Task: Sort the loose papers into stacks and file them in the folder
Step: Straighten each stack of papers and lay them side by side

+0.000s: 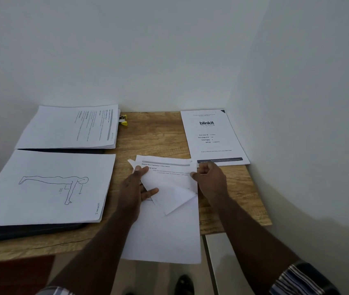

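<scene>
The loose sheets (pixel 169 184) lie in the middle of the wooden table (pixel 154 137), right under both hands, with a large white page (pixel 165 235) below them hanging over the near edge. The top sheet is bent, one corner folded up and over toward the middle. The left hand (pixel 136 188) sits on the sheets' left side, thumb stretched over the fold and fingers tucked around the paper's edge, so it is gripping the sheet. The right hand (pixel 209 177) is at the sheets' right edge, fingers curled and pinching the paper near its top corner.

To the left, two stacks rest on an open dark folder (pixel 31 231): a near stack (pixel 46 188) topped by a line drawing of a figure, and a far stack (pixel 69 128) of printed text. Bare wood runs between these and the hands. A blinkit sheet (pixel 211 135) lies at the far right against the wall (pixel 297 103), its near edge just beside the right hand. A small yellow thing (pixel 123 120) peeks out behind the far stack.
</scene>
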